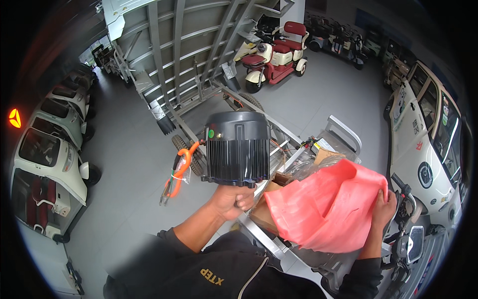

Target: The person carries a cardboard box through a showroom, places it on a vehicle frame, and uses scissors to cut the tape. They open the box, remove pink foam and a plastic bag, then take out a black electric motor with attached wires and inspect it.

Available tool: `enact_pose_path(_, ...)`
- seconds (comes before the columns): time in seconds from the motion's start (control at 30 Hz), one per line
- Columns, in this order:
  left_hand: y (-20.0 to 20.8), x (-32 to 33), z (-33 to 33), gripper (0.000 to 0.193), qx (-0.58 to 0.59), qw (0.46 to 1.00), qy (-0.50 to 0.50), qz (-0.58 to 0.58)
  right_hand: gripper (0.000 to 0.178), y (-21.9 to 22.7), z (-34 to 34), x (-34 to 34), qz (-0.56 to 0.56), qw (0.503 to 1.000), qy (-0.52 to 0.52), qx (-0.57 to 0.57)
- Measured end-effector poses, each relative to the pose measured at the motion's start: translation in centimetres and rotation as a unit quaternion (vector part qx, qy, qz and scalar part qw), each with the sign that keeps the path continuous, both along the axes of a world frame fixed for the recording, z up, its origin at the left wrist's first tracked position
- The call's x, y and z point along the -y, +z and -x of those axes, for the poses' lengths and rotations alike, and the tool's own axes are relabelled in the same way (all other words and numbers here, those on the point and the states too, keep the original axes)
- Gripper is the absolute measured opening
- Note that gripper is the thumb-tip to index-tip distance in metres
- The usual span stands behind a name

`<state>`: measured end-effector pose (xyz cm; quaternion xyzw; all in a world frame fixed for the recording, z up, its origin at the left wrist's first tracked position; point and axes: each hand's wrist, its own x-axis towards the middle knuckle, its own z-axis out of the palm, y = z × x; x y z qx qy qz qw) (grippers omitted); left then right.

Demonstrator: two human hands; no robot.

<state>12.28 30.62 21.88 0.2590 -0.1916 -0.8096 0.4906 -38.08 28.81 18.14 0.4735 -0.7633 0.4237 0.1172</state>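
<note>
My left hand (232,202) is closed on the underside of a black finned electric motor (238,148), holding it up in front of me. From the motor's left side hangs an orange cable (185,162) with loose wire ends at the bottom. My right hand (383,207) grips the right edge of a sheet of pink foam wrap (331,207), its fingers partly hidden behind the sheet. Below and behind the wrap, a cardboard box (263,214) shows in part, with clear plastic (311,169) beside it.
A vehicle frame (286,129) with wheels lies ahead, under a raised metal cargo bed (184,47). A red and cream three-wheeler (276,60) stands beyond. White vehicles line the left (47,159) and right (423,134). Handlebars with a mirror (414,244) are close at my right.
</note>
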Motion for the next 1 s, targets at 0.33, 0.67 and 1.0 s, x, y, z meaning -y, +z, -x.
enact_pose_path(0.33,0.1,-0.4,-8.7,0.018,0.206,0.971,0.124,0.009,0.036,-4.8,-19.9,1.6,-0.106,0.886,0.366,-0.265)
enact_pose_path(0.67,-1.5,-1.2,-20.8,0.052,0.260,0.943,0.203,0.038,0.030,-25.4,-18.2,6.6,-0.440,0.799,0.411,-0.002)
enact_pose_path(1.0,-2.8,-1.4,-29.2,0.043,0.381,0.861,0.281,0.184,0.030,-6.3,-20.2,9.3,-0.389,0.885,0.134,-0.221)
